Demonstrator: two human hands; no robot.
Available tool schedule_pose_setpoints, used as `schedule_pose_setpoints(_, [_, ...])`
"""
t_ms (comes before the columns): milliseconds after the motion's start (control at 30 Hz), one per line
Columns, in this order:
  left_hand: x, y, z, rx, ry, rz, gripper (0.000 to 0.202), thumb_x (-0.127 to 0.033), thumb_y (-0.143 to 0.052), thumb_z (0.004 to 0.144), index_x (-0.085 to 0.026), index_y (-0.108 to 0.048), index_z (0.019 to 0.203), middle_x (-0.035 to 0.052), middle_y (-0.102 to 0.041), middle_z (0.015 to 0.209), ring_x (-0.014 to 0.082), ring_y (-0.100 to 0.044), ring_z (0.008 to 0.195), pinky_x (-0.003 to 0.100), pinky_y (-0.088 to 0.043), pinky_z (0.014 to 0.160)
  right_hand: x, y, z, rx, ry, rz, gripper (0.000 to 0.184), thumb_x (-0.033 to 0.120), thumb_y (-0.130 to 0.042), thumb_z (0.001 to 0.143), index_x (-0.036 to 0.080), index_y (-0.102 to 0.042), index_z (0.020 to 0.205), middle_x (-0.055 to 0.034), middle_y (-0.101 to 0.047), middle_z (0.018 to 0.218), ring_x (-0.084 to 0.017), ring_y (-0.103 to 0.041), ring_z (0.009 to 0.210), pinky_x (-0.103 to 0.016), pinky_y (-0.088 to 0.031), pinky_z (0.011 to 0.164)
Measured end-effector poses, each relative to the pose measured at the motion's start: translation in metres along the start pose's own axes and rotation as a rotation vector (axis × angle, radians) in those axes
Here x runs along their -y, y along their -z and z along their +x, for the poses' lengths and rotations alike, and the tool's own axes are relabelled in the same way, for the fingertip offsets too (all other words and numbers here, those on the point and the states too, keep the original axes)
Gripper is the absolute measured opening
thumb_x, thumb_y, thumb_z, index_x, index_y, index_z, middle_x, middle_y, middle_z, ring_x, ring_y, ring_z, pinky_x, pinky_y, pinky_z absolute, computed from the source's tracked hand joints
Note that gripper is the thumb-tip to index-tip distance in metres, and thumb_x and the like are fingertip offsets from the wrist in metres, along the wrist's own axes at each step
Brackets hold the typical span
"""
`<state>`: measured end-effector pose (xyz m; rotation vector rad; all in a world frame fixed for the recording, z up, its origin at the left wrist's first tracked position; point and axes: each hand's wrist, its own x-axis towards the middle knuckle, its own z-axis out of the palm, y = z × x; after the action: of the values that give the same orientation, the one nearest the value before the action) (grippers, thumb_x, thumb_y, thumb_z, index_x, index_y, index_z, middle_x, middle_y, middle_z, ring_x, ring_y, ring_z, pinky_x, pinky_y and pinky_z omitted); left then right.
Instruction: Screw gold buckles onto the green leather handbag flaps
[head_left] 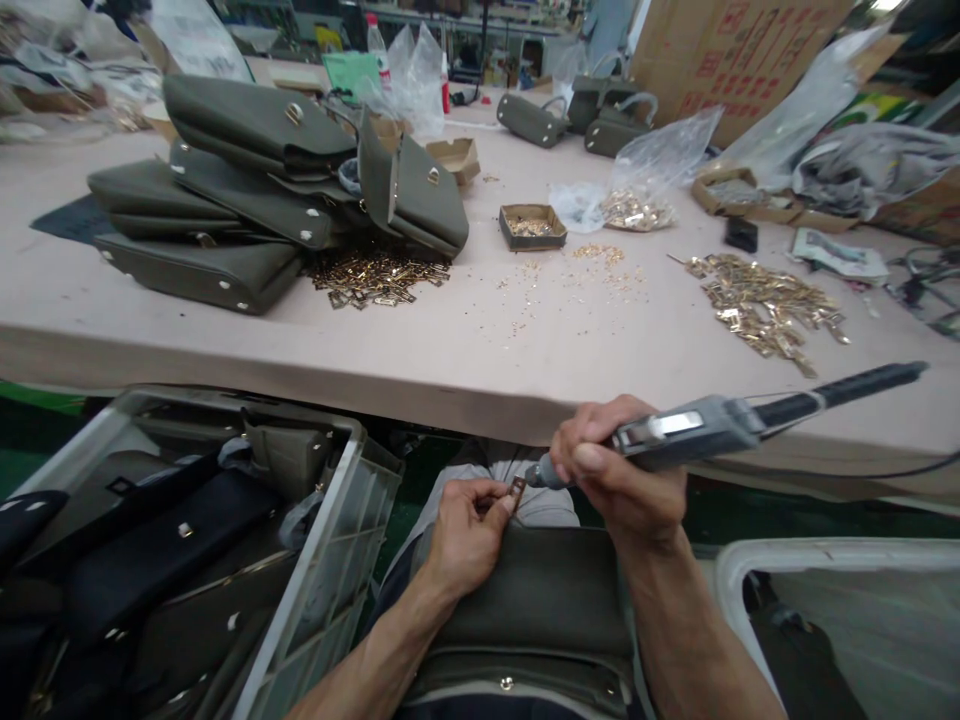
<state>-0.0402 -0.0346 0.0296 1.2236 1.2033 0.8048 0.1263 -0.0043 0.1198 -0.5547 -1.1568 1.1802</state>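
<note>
At the frame's lower centre, a small metal fitting [517,487] is pinched at the fingertips of the left hand [466,535], apparently for steadiness before the handheld power tool [705,436], which is wrapped by the right hand [631,490]. The fitting is held just beside the tool's nose, above the upper edge of the olive bag [555,590].

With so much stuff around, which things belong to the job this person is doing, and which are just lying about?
Seem to belong to the job:
electric screwdriver, in the right hand
small metal plate, in the left hand
olive handbag, below the hands
gold-toned metal fittings, probably

Apparently just lying about:
red-capped bottle
large printed cardboard box
</note>
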Motion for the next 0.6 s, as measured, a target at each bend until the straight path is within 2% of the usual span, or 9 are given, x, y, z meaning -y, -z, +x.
schedule_pose_setpoints(100, [-0.001, 0.000, 0.000, -0.011, 0.007, -0.012, 0.020, -0.032, -0.066, 0.083, -0.016, -0.076, 0.074, 0.0047, -0.072, 0.070, 0.0198, -0.063, 0.069, 0.029, -0.044, 0.066, 0.019, 0.015, 0.014, -0.117, 0.075, 0.158, 0.011, 0.018, -0.074, 0.081, 0.020, -0.066, 0.090, 0.0056, -0.054, 0.064, -0.006, -0.040, 0.043, -0.023, -0.042, 0.048])
schedule_pose_setpoints(233, [0.000, 0.005, -0.001, 0.040, 0.007, 0.023, 0.030, -0.042, -0.063, 0.088, -0.017, -0.077, 0.079, 0.0060, -0.075, 0.076, 0.0229, -0.068, 0.076, 0.030, -0.047, 0.071, 0.033, 0.057, 0.036, -0.424, 0.103, 0.209, 0.019, 0.018, -0.078, 0.076, 0.018, -0.060, 0.083, 0.0057, -0.053, 0.069, -0.005, -0.040, 0.048, -0.021, -0.044, 0.052])
schedule_pose_setpoints(333, [0.009, 0.012, 0.007, 0.116, 0.002, 0.075, 0.037, -0.049, -0.060, 0.090, -0.018, -0.076, 0.077, 0.0064, -0.076, 0.079, 0.0244, -0.071, 0.081, 0.029, -0.049, 0.076, 0.034, 0.102, 0.054, -0.636, 0.134, 0.311, 0.027, 0.015, -0.078, 0.071, 0.017, -0.052, 0.078, 0.0062, -0.051, 0.072, -0.004, -0.041, 0.050, -0.021, -0.047, 0.055])
schedule_pose_setpoints(433, [0.019, 0.016, 0.015, 0.167, -0.021, 0.062, 0.037, -0.051, -0.062, 0.088, -0.018, -0.079, 0.083, 0.0079, -0.078, 0.084, 0.0257, -0.073, 0.084, 0.029, -0.051, 0.076, 0.034, 0.144, 0.071, -0.828, 0.170, 0.402, 0.025, 0.010, -0.072, 0.072, 0.018, -0.049, 0.080, 0.0070, -0.051, 0.073, -0.004, -0.042, 0.049, -0.020, -0.048, 0.055])
schedule_pose_setpoints(500, [0.024, 0.016, 0.017, 0.167, -0.027, 0.040, 0.037, -0.051, -0.064, 0.086, -0.018, -0.080, 0.086, 0.0085, -0.079, 0.084, 0.0260, -0.073, 0.083, 0.028, -0.052, 0.074, 0.031, 0.164, 0.080, -0.941, 0.170, 0.405, 0.023, 0.010, -0.068, 0.076, 0.019, -0.047, 0.081, 0.0078, -0.051, 0.072, -0.004, -0.043, 0.048, -0.020, -0.048, 0.054])
schedule_pose_setpoints(600, [0.030, 0.014, 0.017, 0.120, -0.024, 0.015, 0.037, -0.053, -0.068, 0.083, -0.018, -0.080, 0.085, 0.0079, -0.078, 0.080, 0.0260, -0.073, 0.080, 0.028, -0.054, 0.074, 0.023, 0.180, 0.095, -1.046, 0.157, 0.372, 0.021, 0.011, -0.064, 0.080, 0.020, -0.046, 0.082, 0.0086, -0.051, 0.070, -0.005, -0.044, 0.046, -0.019, -0.049, 0.053])
